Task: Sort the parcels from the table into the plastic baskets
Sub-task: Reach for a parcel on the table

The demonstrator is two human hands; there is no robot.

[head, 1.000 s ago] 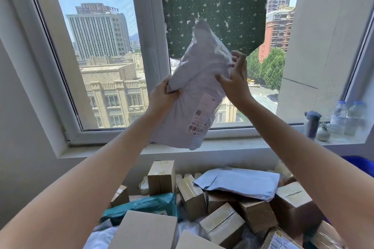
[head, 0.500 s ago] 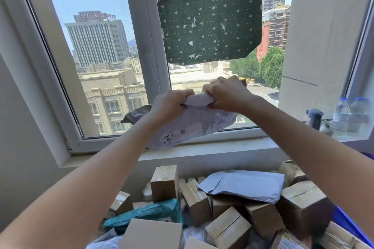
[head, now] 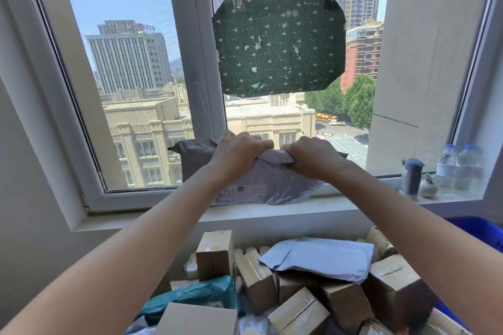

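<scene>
Boxes (head: 299, 313) lie piled at the bottom of the frame. Above, at the centre, the left hand (head: 239, 152) and right hand (head: 310, 158) each grip the crumpled top edge of the grey parcel (head: 269, 185); it hangs below both grips, before the window sill (head: 272, 216).

A big window (head: 187, 49) with a white frame lets in bright sun. Outside are tall buildings (head: 128, 60) and green trees (head: 353, 100). A dark green sheet (head: 277, 43) (with little pale marks) sticks on the glass. Two water bottles (head: 446, 168) and a dark flask (head: 411, 175) stand on the white sill (head: 272, 212).
</scene>
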